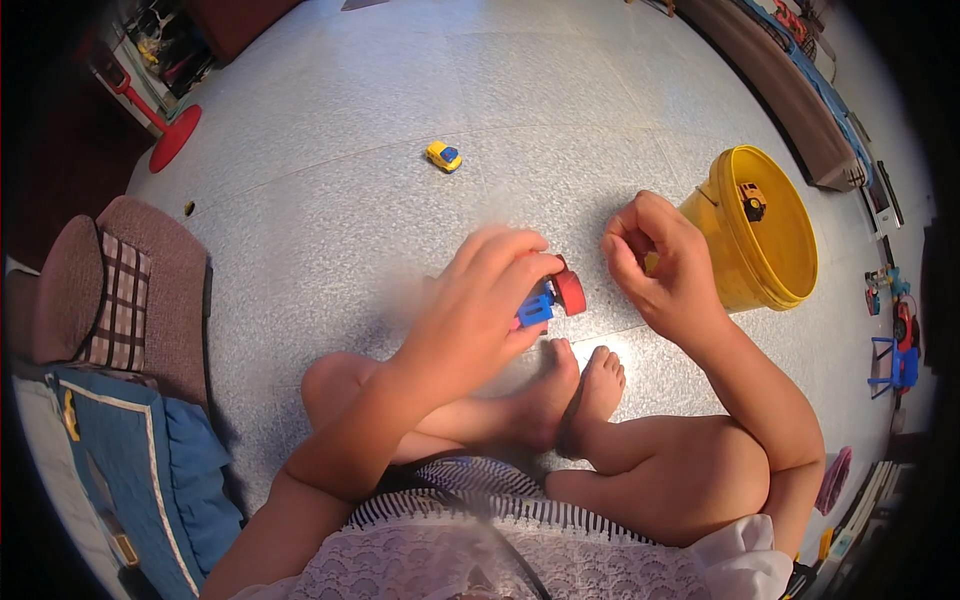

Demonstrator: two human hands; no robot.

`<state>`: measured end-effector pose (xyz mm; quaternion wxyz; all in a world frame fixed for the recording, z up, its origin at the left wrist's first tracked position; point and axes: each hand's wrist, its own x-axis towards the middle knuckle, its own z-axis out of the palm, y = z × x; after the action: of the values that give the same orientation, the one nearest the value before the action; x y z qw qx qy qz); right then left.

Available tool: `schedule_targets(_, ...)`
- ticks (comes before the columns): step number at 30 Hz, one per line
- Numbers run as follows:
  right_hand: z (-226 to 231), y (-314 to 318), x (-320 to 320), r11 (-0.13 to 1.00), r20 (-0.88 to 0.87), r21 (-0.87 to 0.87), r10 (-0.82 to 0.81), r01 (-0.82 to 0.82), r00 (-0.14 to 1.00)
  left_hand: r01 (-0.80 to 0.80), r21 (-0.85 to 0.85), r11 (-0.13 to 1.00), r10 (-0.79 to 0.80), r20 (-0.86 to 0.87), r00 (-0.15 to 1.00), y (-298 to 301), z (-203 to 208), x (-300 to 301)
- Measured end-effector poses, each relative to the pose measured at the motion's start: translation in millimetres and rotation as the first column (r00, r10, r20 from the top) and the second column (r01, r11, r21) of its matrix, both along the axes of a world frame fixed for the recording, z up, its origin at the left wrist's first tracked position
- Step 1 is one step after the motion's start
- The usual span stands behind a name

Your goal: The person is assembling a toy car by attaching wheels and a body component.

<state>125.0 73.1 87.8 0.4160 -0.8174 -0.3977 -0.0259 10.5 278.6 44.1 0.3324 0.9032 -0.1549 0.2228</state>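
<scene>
My left hand [485, 295] is wrapped around a small blue and red toy [537, 310], its red end sticking out past my fingertips; most of the rest is covered by my palm. To the right, my right hand [660, 260] is raised with thumb and fingers curled together, in front of the near side of a yellow bucket [733, 262]. A bit of yellow shows between those fingers, but I cannot tell whether it is a held piece or the bucket behind. Inside the tilted-looking bucket lies a small yellow and black toy vehicle [752, 201].
A yellow and blue toy car [443, 156] stands on the speckled floor ahead. At left are a brown cushioned seat [165, 265] and a red round-based stand [176, 138]. Several toys, including a blue one [897, 368], lie far right. My bare feet [600, 385] are below my hands.
</scene>
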Motion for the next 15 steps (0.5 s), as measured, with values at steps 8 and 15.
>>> schedule_targets(8, -18, -1, 8, 0.995, -0.091, -0.096, 0.017, -0.026, 0.996, 0.246, -0.244, 0.938, -0.271, -0.077, 0.959, 6, 1, -1)
schedule_targets(15, -12, -5, 7, 0.972, -0.004, -0.231, 0.051, -0.051, 0.999, -0.157, -0.686, 0.710, -0.150, -0.366, 0.919, 16, -20, -1)
